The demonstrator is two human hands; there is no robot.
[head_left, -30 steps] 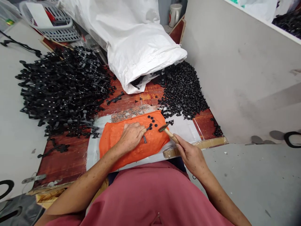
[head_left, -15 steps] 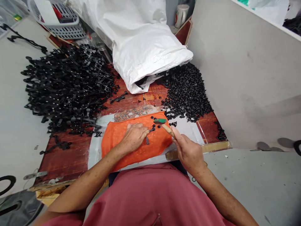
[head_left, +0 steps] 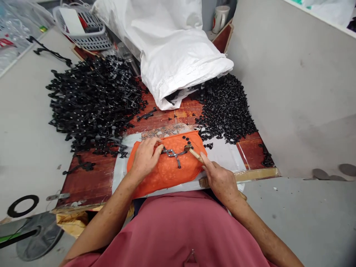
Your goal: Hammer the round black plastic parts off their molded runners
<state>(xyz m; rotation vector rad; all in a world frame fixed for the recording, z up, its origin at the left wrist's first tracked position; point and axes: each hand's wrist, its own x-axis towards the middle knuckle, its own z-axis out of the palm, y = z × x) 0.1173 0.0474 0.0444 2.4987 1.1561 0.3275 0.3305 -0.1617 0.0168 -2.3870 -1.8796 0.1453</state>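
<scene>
My right hand (head_left: 221, 181) is closed round the wooden handle of a small hammer (head_left: 197, 155). The hammer's head is down at the right end of a black jointed linkage (head_left: 172, 152); whether it touches cannot be made out. The linkage lies over an orange cloth (head_left: 155, 174), with one short arm hanging toward me. At its left end, my left hand (head_left: 147, 155) pinches it between thumb and fingers. Several small black round studs (head_left: 185, 138) sit on the cloth beyond the hammer head.
A large heap of black linkages (head_left: 94, 104) covers the table's left side. On the right is a pile of black studs (head_left: 226, 107). Between them droops a white sack (head_left: 183, 55), its mouth toward me. Grey panels (head_left: 292, 92) flank the table. A basket (head_left: 94, 40) and mug (head_left: 219, 20) stand behind.
My left hand has shifted left along the linkage, uncovering its middle. The hammer head has come down from above the cloth to the linkage's right end. The whole view has shifted slightly.
</scene>
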